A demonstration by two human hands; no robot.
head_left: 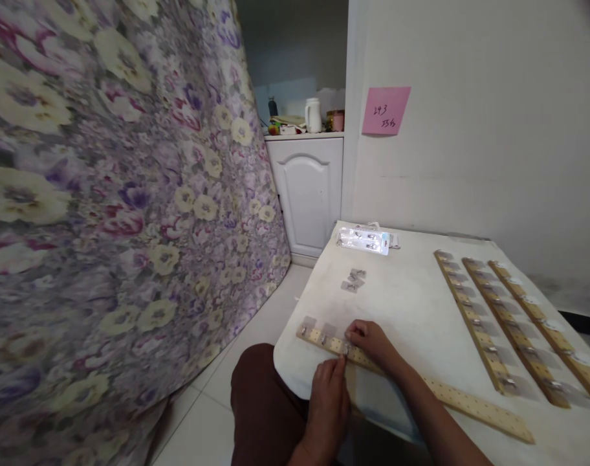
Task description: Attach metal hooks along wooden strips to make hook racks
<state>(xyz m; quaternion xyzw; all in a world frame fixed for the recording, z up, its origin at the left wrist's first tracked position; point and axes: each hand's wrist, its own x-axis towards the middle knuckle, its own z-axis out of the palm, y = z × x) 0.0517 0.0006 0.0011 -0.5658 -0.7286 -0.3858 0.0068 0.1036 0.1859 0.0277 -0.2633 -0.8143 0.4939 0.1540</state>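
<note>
A long wooden strip with small holes (474, 404) lies along the table's near edge, its left end bearing small metal hooks on clear backings (323, 338). My right hand (370, 340) is closed in a pinch over the strip, at the clear backing of another small hook (346, 349). From the near side my left hand (330, 388) reaches up, fingers together, its fingertips at the same hook and the strip's edge. The fingers partly cover that hook. Beyond the strip, several loose clear-backed hooks (353, 280) lie on the table.
Three wooden strips with clear-backed pieces (469, 314) lie on the right of the white table (402, 291). Clear packs (363, 240) lie at its far edge. A floral curtain (130, 194) hangs left; a white cabinet (309, 188) stands behind. My knee (261, 395) is beside the near corner.
</note>
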